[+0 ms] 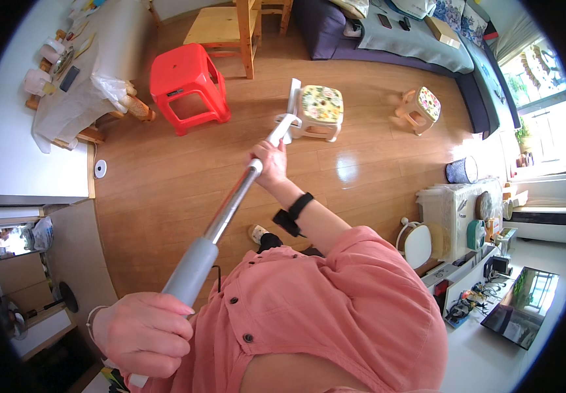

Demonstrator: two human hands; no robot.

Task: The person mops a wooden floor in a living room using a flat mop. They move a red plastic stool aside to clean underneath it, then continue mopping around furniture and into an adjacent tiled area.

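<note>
A long floor mop slants up from the lower left, with a grey grip [192,270], a bare metal pole [233,209] and a white lower section [283,128]. My left hand [143,331] is wrapped around the grip's top end, close to my body. Farther down, my right hand [270,162] holds the white section just past the metal pole. The narrow white mop head [293,96] is beside the left side of a small stool with a flowered seat [322,103]. Whether head and stool touch, I cannot tell. The head's underside is hidden.
A red plastic stool [184,73] stands left of the mop head. A second flowered stool [423,105] is farther right. Beyond are a wooden chair [219,27] and a purple sofa [322,29]. A covered table [116,49] is at left; a wastebasket [461,170] is at right.
</note>
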